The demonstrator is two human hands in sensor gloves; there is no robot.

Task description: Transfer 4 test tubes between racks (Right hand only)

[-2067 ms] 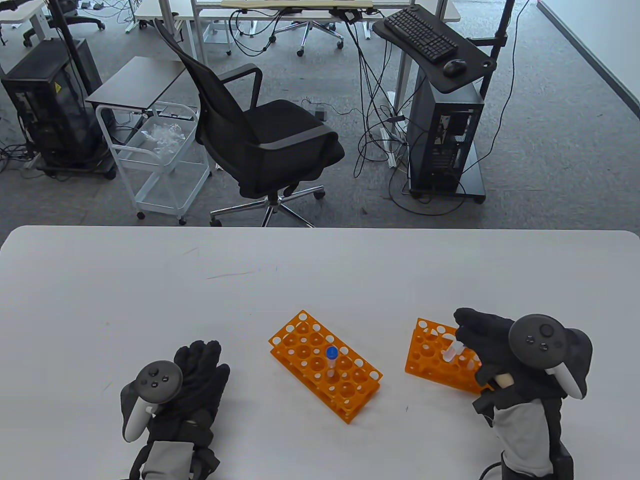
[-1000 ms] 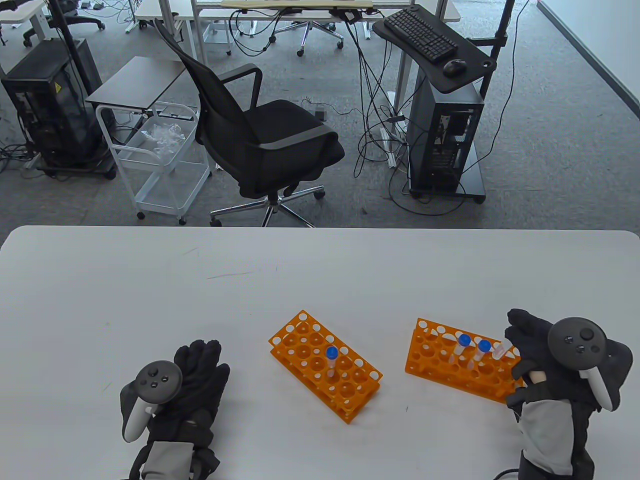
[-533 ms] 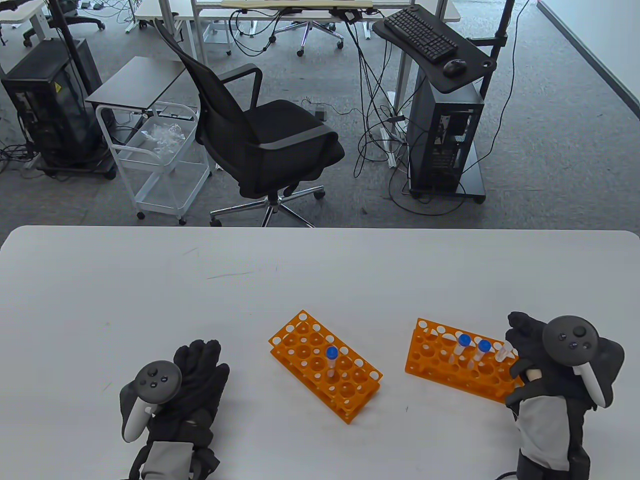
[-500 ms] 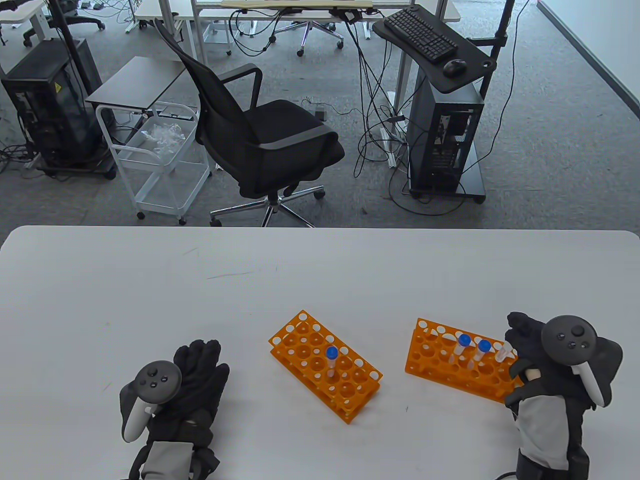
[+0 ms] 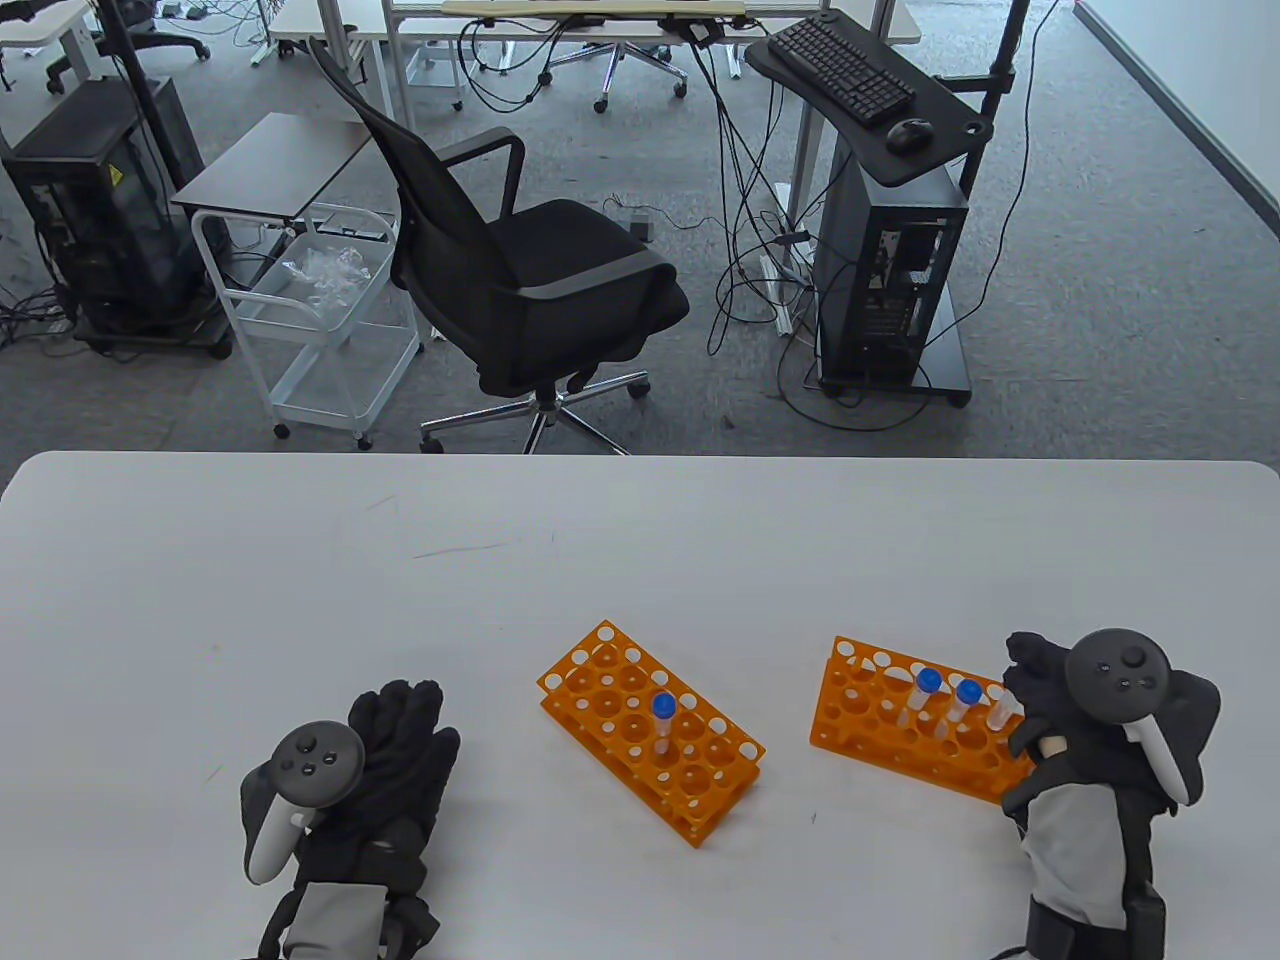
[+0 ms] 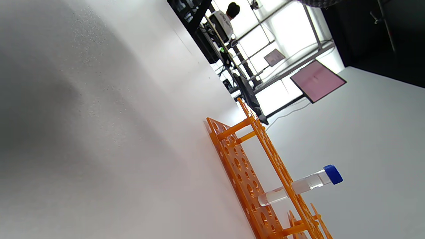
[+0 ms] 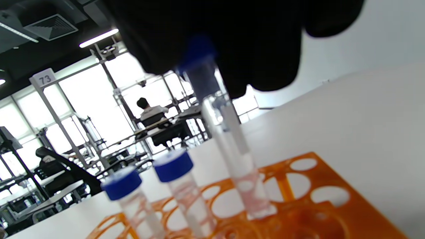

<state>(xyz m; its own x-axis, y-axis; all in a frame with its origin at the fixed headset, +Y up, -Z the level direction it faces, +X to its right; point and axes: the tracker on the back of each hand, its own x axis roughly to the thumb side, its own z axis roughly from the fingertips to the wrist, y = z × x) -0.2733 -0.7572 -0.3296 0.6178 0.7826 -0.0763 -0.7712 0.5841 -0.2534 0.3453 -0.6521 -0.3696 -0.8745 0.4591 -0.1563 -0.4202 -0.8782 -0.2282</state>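
Two orange racks stand on the white table. The middle rack [image 5: 650, 730] holds one blue-capped tube [image 5: 662, 722], also seen in the left wrist view [image 6: 298, 184]. The right rack [image 5: 905, 720] holds two blue-capped tubes [image 5: 928, 696] [image 5: 964, 705]. My right hand [image 5: 1040, 690] grips a third tube [image 5: 1000, 708] by its cap at the rack's right end; in the right wrist view the tube [image 7: 232, 149] stands upright with its bottom in a hole of the rack [image 7: 298, 205]. My left hand [image 5: 395, 740] rests flat on the table, holding nothing.
An office chair [image 5: 520, 270], a white cart [image 5: 320, 320] and a computer stand [image 5: 880, 250] are beyond the table's far edge. Bare white table [image 5: 500, 560] lies behind and between the racks.
My right hand moved from over the right rack's middle to its right end, uncovering two tubes. It has lowered the third tube into a hole there. My left hand stayed still.
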